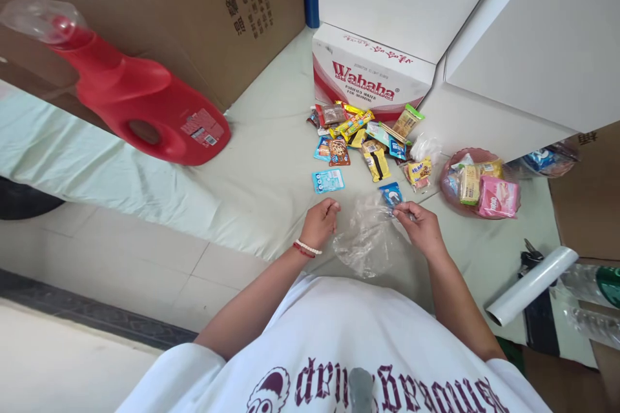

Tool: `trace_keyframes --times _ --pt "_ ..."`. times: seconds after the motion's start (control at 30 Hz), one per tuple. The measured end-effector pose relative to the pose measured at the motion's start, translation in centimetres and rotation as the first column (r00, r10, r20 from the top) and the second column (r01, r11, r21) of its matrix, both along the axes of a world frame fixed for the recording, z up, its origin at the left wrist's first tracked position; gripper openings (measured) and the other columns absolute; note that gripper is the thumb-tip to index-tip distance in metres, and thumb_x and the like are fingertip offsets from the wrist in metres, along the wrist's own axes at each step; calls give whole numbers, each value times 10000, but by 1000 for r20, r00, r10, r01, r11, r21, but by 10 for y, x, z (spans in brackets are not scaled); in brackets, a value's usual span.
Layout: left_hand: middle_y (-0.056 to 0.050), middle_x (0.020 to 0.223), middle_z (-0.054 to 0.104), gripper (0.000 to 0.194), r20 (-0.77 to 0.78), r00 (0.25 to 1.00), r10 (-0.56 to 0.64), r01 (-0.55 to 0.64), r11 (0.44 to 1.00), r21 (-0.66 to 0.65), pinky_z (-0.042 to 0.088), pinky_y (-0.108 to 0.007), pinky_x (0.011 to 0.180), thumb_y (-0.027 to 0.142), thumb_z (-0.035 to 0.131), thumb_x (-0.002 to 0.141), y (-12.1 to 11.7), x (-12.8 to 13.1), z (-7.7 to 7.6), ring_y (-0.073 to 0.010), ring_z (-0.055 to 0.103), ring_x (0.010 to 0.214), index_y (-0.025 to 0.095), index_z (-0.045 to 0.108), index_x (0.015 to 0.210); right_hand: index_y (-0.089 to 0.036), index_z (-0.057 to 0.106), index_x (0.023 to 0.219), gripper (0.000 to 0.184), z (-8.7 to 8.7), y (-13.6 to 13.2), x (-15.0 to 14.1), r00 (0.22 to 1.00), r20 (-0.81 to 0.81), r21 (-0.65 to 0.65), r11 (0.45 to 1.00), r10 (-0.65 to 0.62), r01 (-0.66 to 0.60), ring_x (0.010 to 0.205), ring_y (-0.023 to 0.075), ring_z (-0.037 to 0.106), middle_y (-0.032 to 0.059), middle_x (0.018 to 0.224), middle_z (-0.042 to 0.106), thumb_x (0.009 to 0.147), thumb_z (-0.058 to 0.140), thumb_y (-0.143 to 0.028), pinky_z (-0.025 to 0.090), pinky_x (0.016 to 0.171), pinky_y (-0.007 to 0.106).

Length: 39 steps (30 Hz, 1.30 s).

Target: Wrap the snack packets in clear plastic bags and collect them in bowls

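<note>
My right hand (420,227) is closed in a pinch at the upper right edge of a clear, crumpled plastic bag (365,239). Right at its fingertips is a small blue snack packet (390,193); whether the fingers also grip it I cannot tell. To the left of the bag, my left hand (320,222) is curled with thumb and fingers together, and what it holds, if anything, is hidden. Beyond the left hand a light blue packet (328,181) lies flat. Farther back is a pile of wrapped snacks (358,126), including a brown cookie packet (338,151) and a yellow packet (376,162).
Behind the pile stands a Wahaha carton (372,71). A pink bowl (448,190) of snacks sits at right, near a white roll (531,285), keys (531,251) and plastic bottles (588,284). At left are a red jug (155,103) and a large cardboard box (194,13).
</note>
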<state>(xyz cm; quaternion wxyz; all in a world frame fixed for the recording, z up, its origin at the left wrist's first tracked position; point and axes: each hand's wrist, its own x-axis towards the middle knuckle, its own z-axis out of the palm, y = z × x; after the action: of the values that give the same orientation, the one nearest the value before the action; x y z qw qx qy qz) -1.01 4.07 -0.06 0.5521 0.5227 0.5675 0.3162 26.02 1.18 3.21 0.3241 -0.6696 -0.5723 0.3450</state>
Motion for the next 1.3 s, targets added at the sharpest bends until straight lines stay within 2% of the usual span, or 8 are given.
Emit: trace_keyframes --times 0.3,0.47,0.7,0.77,0.83,0.93,1.13,1.3 --pt "31 660 566 354 -50 999 9 -4 995 98 382 -250 617 520 681 817 -4 25 5 -128 505 641 200 559 725 -205 713 874 310 5 2 -19 998 -58 9 1000 -11 11 810 204 628 25 862 721 841 664 -510 465 804 315" --pt "71 577 389 394 -18 985 174 -170 976 140 342 -232 561 538 466 952 0 15 -6 -109 382 551 222 448 717 -201 675 841 310 -2 1 -3 990 -100 -42 995 -94 91 712 167 550 -4 770 656 820 676 -510 425 724 290" --pt "14 707 501 236 -197 835 513 -449 844 294 462 -336 780 419 466 964 3 -26 -13 -187 529 735 233 466 819 -199 644 817 314 -31 5 4 974 -148 -90 983 -174 162 630 149 478 -17 700 598 782 670 -510 375 622 276" --pt "-67 896 617 161 -273 830 487 -340 828 446 445 -435 957 371 532 932 -1 -27 -8 -248 590 970 212 541 907 -202 644 820 308 -39 9 1 979 -124 -80 985 -161 152 648 158 497 -7 723 617 787 657 -507 383 628 278" --pt "-119 1113 671 168 -420 876 237 63 808 587 358 -506 1110 324 557 926 -7 -23 -3 -282 569 1201 207 621 1027 -205 650 832 306 -44 11 -2 990 -99 -74 993 -101 94 675 170 526 4 751 639 804 637 -509 401 643 282" --pt "-118 1332 663 301 -678 720 -149 592 641 488 219 -581 1218 275 544 939 -15 -17 -3 -287 514 1365 241 651 1219 -209 679 954 333 -40 17 5 999 -14 -53 997 -48 47 682 187 560 10 776 668 808 636 -506 436 670 300" --pt "-157 1627 404 565 -742 632 -224 632 703 326 139 -680 1221 353 582 901 -28 -33 -21 -355 326 1524 232 538 1451 -188 681 1024 311 13 67 66 843 341 434 865 -416 251 970 271 621 122 1034 712 947 481 -412 453 927 423" --pt "-171 1624 407 586 -743 653 -148 577 733 362 129 -678 1225 356 569 899 -45 -42 -23 -356 324 1531 223 524 1467 -138 705 1009 317 43 146 82 698 666 356 935 -263 13 1216 367 456 206 1125 650 935 558 -409 344 1054 551"
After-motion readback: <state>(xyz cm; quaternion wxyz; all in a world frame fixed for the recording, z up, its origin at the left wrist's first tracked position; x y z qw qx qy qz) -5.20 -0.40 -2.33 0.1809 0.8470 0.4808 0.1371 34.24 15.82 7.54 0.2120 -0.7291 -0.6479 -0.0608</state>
